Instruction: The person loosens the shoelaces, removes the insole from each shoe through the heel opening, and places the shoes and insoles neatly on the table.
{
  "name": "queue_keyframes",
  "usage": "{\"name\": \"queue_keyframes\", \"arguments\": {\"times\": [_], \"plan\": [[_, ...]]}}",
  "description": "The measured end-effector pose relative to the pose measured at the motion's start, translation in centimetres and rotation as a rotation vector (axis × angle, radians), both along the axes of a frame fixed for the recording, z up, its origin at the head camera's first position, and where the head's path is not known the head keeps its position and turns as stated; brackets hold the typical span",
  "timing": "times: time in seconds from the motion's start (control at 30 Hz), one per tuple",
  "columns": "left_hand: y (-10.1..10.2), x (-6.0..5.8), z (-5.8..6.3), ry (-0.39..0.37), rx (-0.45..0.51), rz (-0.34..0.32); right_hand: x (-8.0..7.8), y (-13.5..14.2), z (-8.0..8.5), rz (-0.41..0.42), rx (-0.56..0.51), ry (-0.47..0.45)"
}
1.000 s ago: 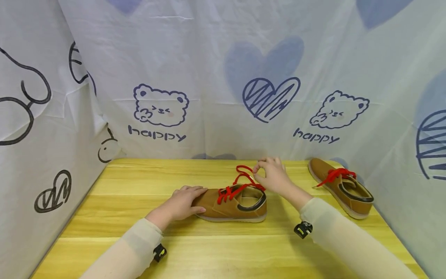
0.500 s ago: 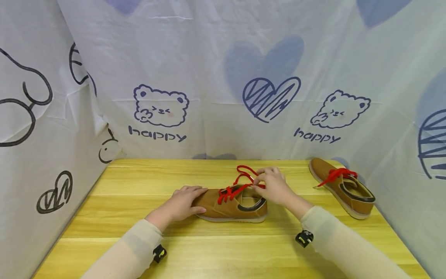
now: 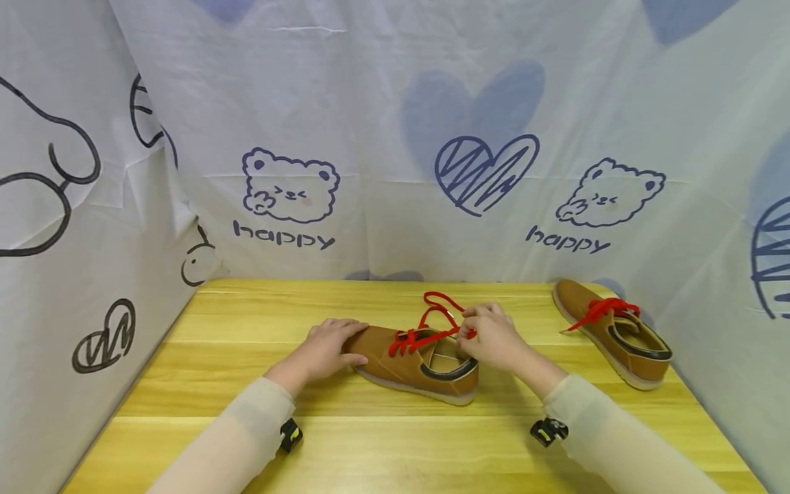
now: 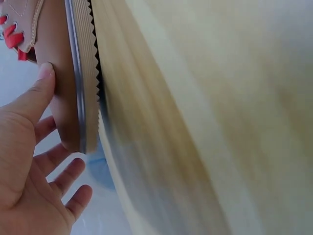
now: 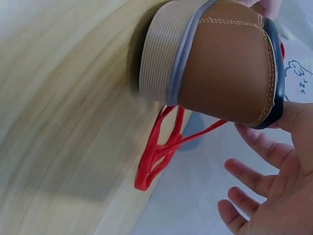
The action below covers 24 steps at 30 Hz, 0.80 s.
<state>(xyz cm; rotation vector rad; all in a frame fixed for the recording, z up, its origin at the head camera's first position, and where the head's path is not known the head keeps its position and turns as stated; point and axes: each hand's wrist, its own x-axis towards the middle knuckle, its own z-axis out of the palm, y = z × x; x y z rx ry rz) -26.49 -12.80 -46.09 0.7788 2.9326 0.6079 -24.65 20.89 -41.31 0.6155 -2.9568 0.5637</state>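
Note:
A brown shoe [image 3: 401,363] with red laces [image 3: 426,337] lies on its sole, toe to the left and heel angled toward me. My left hand [image 3: 324,348] grips its toe, thumb on the near side and fingers over the far side; in the left wrist view the thumb [image 4: 45,73] presses the upper. At the heel end, my right hand [image 3: 494,336] pinches the far edge of the shoe's collar. The right wrist view has the index finger [image 5: 264,144] outside the collar, while the thumb tip is hidden behind it. A loose lace loop [image 5: 161,152] hangs beside the heel.
A second brown shoe [image 3: 642,346], its red laces [image 3: 607,310] tied, stands at the table's right side. The wooden table [image 3: 395,453] runs back to a printed white cloth [image 3: 382,123], which also covers both sides.
My right hand has come down from above the laces to the shoe's collar. The shoe has turned so its heel points nearer to me, the left hand staying on its toe.

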Motion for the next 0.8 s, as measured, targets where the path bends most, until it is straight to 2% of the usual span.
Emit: {"name": "queue_keyframes", "arguments": {"times": [0.3, 0.43, 0.53, 0.63, 0.8], "plan": [[0.0, -2.1, -0.8, -0.006, 0.082, 0.021, 1.3, 0.4, 0.0, -0.011, 0.007, -0.054], [-0.1, -2.4, -1.0, 0.006, 0.091, 0.025, 1.7, 0.3, 0.0, -0.011, 0.009, -0.054], [-0.3, -1.6, -0.6, 0.0, 0.083, 0.042, 1.7, 0.2, 0.1, -0.018, -0.006, -0.011], [-0.1, -0.2, 0.4, 0.0, 0.069, 0.082, 1.4, 0.2, 0.3, -0.015, -0.035, 0.038], [1.4, 2.2, 2.0, -0.031, 0.026, 0.185, 0.3, 0.4, -0.1, 0.06, -0.07, 0.069]]}}
